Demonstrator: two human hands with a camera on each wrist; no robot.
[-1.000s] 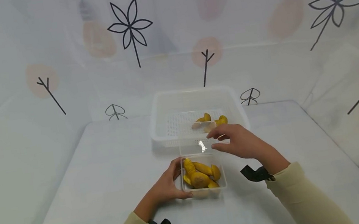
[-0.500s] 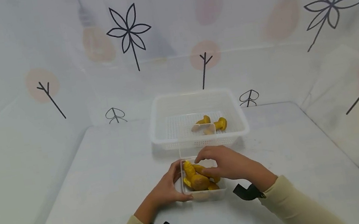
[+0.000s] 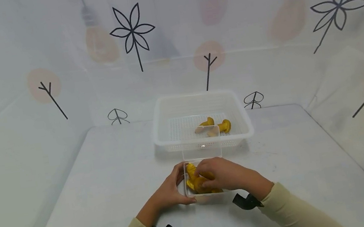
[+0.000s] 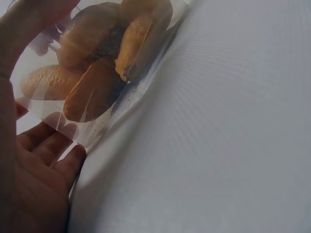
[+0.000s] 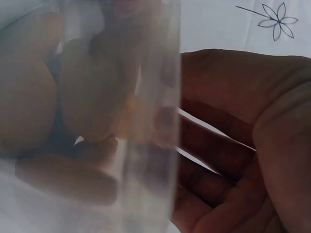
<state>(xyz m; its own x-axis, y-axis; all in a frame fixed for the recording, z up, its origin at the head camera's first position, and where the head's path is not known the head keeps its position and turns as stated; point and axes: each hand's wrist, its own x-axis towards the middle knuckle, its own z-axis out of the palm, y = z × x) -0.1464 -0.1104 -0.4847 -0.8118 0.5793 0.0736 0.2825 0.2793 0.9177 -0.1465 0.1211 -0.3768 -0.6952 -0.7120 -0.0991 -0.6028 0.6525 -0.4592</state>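
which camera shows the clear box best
The head view: it shows the clear box from above, with its open lid, though the right hand covers part. The left wrist view shows it close but cropped, with mushrooms visible inside; the right wrist view, only a blurred section.

Honestly couldn't read a thing here: no label, brand or number legible on the clear box [image 3: 208, 199], the white basket [image 3: 194, 102] or the bench [image 3: 116, 169]. Backdrop [image 3: 177, 77]'s just wordless doodles [image 3: 132, 27].
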